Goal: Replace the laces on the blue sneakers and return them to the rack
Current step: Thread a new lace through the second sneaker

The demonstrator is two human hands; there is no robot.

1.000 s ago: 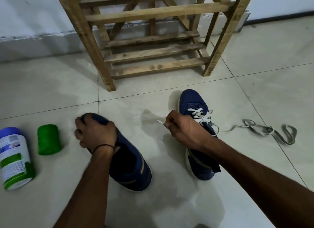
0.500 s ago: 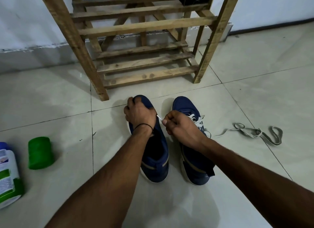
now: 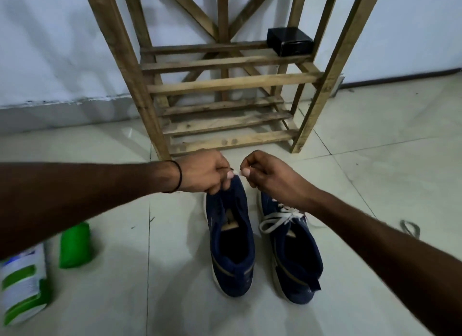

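Observation:
Two blue sneakers stand side by side on the tiled floor, toes toward the wooden rack (image 3: pixel 232 83). The left sneaker (image 3: pixel 231 245) has no lace. My left hand (image 3: pixel 207 173) grips its front end. The right sneaker (image 3: pixel 296 255) carries a white lace (image 3: pixel 277 218) tied loosely across its top. My right hand (image 3: pixel 265 175) pinches a white lace tip (image 3: pixel 240 173) just above the left sneaker's toe. The two hands nearly touch there.
A black box (image 3: pixel 290 41) sits on the rack's upper shelf at the right. A green thread spool (image 3: pixel 73 245) and a white and green bottle (image 3: pixel 22 280) lie on the floor at the left. A grey old lace (image 3: pixel 410 227) peeks out behind my right forearm.
My left hand slid the unlaced sneaker over beside the laced one. Both hands then came together at its toe, my right hand still pinching the lace tip. The view tilted up toward the rack.

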